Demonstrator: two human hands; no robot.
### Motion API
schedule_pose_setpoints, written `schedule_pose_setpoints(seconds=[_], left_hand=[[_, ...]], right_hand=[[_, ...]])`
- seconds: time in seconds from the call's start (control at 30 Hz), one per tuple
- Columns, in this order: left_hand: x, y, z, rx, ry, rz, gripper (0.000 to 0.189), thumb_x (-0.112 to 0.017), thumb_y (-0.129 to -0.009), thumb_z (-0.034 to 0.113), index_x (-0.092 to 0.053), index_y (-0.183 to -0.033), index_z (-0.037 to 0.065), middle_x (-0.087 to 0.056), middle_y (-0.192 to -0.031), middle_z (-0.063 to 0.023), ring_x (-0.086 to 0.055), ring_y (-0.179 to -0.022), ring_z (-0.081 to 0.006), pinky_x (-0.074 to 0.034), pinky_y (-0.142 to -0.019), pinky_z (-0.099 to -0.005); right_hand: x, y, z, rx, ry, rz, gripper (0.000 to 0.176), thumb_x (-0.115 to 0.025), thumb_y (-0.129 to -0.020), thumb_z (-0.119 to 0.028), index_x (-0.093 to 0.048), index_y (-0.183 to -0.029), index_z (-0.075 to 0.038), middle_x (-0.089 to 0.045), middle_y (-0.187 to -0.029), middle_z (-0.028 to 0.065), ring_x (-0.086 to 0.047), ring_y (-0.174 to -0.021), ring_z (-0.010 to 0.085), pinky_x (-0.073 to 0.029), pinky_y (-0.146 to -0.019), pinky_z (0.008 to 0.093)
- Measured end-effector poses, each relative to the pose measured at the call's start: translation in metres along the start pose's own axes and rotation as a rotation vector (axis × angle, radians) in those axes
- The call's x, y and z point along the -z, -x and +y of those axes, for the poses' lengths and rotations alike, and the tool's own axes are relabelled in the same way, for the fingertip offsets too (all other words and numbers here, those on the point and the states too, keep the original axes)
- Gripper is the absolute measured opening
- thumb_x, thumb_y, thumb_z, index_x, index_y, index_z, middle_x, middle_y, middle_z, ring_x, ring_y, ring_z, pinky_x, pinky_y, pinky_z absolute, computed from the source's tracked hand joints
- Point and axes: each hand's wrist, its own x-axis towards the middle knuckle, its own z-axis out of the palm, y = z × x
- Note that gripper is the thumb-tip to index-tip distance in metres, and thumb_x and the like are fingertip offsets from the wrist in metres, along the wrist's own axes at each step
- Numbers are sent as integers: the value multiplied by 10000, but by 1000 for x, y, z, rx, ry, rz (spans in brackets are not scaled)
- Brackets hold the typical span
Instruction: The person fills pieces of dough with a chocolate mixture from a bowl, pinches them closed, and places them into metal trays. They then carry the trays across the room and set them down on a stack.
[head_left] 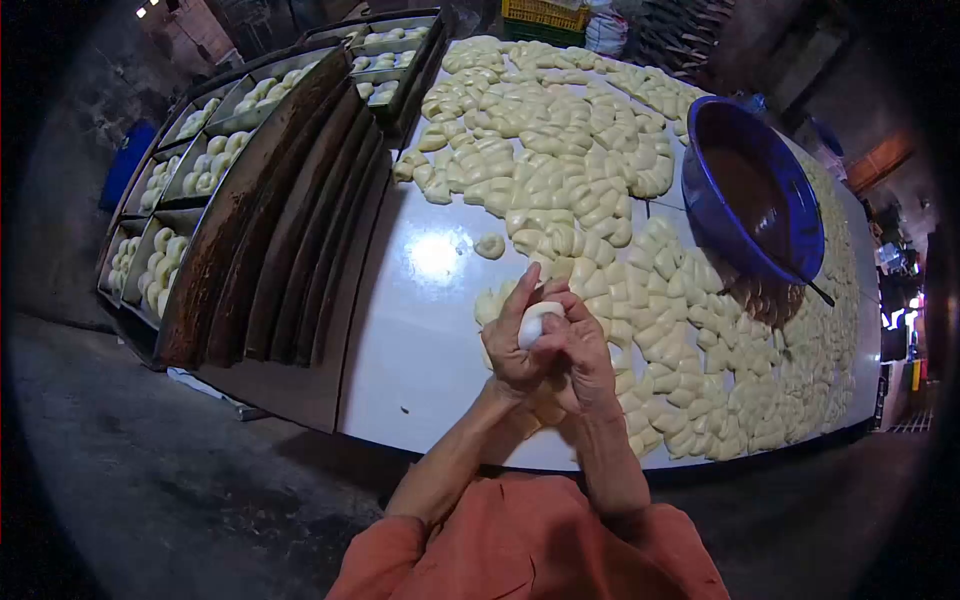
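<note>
Head view. Entry, from the fingers outward.

1. Fingers (524, 292): both sets are curled and pressed together round one dough piece (540, 322). The left hand (512, 352) cups it from the near left with the forefinger laid up along it. The right hand (588, 350) closes over it from the right. Only its pale top shows between them. It is held clear above the table (420, 340), probably so that the fingers can reach all round it.

2. Beyond and to the right of the fingers: shaped dough pieces (560, 150) lie close-packed in a broad sheet over the table, each touching the next. That packing likely saves room.

3. Just beyond the fingers to the left: a single dough piece (489, 246) lies apart on bare tabletop.

4. Far right of the fingers: a blue basin (700, 200) holds a brown filling. It sits among the pieces, seemingly within arm's reach.

5. Far left of the fingers: long rusty trays (280, 200) are stacked on edge against the table, with racked trays of dough (170, 200) beyond them.

6. Nearest the camera, below the fingers: orange sleeves (530, 550).
</note>
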Motion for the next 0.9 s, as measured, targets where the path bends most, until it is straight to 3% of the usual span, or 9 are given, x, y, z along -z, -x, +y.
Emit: schedule_pose_setpoints(seconds=[0.1,0.2,0.23,0.37,0.53,0.67,0.77,0.8,0.9], left_hand=[[-15,11,-32,7,78,-89,803,-724,-847,423,-403,-1405,-57,-618,-1235,-233,-666,-1019,-217,-537,-836,-316],[-27,17,-38,407,273,-278,721,-752,-854,246,-400,-1424,-18,-591,-1270,-224,-659,-1023,-203,-540,-833,-302],[-27,16,-34,603,359,-360,699,-749,-859,190,-399,-1432,-3,-583,-1280,-218,-657,-1024,-199,-541,-831,-297],[-2,-1,-17,706,96,-506,537,-615,-928,74,-414,-1424,26,-627,-1206,-200,-661,-1002,-214,-549,-845,-328],[17,-20,-20,757,-26,-307,373,-623,-951,125,-557,-1292,-12,-679,-1072,-139,-671,-915,-157,-553,-765,-272],[13,-19,-23,825,-29,-322,354,-616,-953,126,-564,-1270,-22,-683,-1046,-121,-666,-899,-157,-544,-770,-281],[12,-21,-11,872,-79,-421,359,-614,-956,146,-568,-1272,-20,-691,-1057,-129,-668,-917,-153,-534,-767,-268],[14,-21,-11,881,-76,-442,364,-617,-957,161,-572,-1274,-13,-698,-1053,-126,-666,-942,-150,-530,-786,-266],[18,-16,-15,912,-77,-421,357,-619,-956,167,-585,-1263,-13,-710,-1036,-120,-663,-956,-145,-525,-826,-276]], right_hand=[[6,-7,-25,-7,-49,-35,257,-640,-915,-66,-528,-1146,-50,-631,-951,43,-620,-791,75,-511,-671,185],[33,-22,-60,-37,71,-43,253,-635,-927,-108,-519,-1143,-48,-638,-961,38,-633,-826,88,-524,-696,219],[38,-28,-77,116,87,23,255,-644,-918,-96,-519,-1136,-51,-643,-970,39,-641,-845,106,-532,-722,256],[98,-62,-218,679,747,216,199,-613,-938,-139,-524,-1093,-50,-633,-976,46,-618,-853,98,-514,-742,247],[162,-99,-326,360,1603,513,154,-587,-915,-178,-582,-985,-42,-645,-949,49,-610,-841,139,-494,-756,314],[252,-131,-329,-64,1956,317,258,-628,-830,-211,-624,-1035,-54,-676,-945,83,-595,-889,216,-461,-825,371],[280,-136,-332,-325,1872,129,215,-621,-881,-191,-635,-1021,-30,-656,-988,57,-586,-958,164,-476,-837,331],[264,-129,-334,-369,1581,178,174,-663,-874,-201,-646,-962,-52,-643,-904,12,-588,-831,131,-481,-729,298],[250,-124,-337,-327,1386,358,120,-675,-877,-192,-642,-924,-87,-605,-808,-38,-532,-681,71,-431,-600,245]])
